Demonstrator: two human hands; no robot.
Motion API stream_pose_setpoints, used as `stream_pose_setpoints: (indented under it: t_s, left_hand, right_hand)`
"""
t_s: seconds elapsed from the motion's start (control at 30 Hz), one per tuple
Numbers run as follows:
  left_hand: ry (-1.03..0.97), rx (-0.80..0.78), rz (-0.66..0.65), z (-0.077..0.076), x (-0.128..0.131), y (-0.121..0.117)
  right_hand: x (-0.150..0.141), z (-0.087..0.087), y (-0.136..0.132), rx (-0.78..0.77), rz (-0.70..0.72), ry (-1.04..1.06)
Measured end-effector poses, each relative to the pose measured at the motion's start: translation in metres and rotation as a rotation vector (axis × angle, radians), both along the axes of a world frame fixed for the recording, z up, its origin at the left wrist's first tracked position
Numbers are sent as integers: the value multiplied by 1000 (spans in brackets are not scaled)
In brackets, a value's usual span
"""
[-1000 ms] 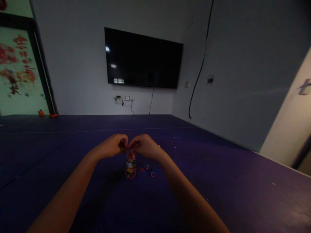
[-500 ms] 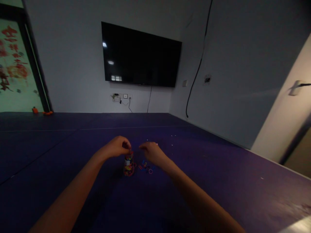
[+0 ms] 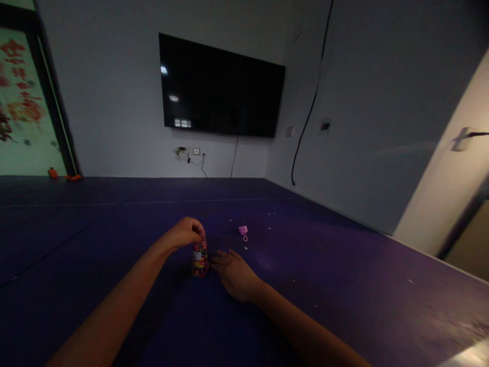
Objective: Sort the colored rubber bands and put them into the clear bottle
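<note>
A small clear jar (image 3: 200,262) full of colourful elastic bands stands upright on the purple floor. The fingers of my left hand (image 3: 187,233) are closed on its rim from above. Just right of the jar, my right hand (image 3: 235,275) is low on the floor, palm down, its fingers stretched toward the jar and a little apart. The loose bands on the floor there are hidden beneath it. Past my right hand lies a pink cap (image 3: 243,230) with a small loop.
Small white scraps (image 3: 269,228) are scattered over the purple floor (image 3: 344,285). A black television (image 3: 221,86) hangs on the far wall, with sockets and wires below it. A black cable (image 3: 305,127) hangs down the right wall. Orange objects (image 3: 72,178) lie by the door frame at left.
My right hand has come down and toward me onto the loose bands, covering them. This uncovers the pink cap behind it. My left hand stays at the jar's rim.
</note>
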State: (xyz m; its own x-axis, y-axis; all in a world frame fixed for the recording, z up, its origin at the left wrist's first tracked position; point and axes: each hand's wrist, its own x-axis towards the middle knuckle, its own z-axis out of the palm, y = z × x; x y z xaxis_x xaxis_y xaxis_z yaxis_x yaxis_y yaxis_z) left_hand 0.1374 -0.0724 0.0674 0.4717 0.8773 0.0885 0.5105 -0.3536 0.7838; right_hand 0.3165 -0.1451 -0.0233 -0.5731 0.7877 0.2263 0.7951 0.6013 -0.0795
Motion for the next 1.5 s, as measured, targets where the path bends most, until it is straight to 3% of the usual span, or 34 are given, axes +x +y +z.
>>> stream_pose_setpoints:
  t_s: [0.3, 0.4, 0.53, 0.67, 0.87, 1.23, 1.5]
  left_hand:
    - [-72, -19, 67, 1, -1, -2]
    - [-99, -39, 79, 0, 0, -3]
    - [-154, -43, 107, 0, 1, -4]
    - [-194, -47, 147, 3, 0, -6]
    - [-216, -147, 175, 1, -1, -3]
    - [-205, -211, 141, 4, -7, 3]
    - [-209, -127, 143, 13, -8, -6]
  right_hand:
    - [21, 16, 4, 40, -243, -121]
    - [30, 18, 7, -2, -264, -11]
    - [39, 8, 16, 1, -290, 290]
    - [43, -4, 21, -14, -226, 417]
    - [39, -12, 20, 11, -73, 330]
    - [32, -16, 27, 52, -56, 250]
    - [31, -14, 26, 89, -50, 188]
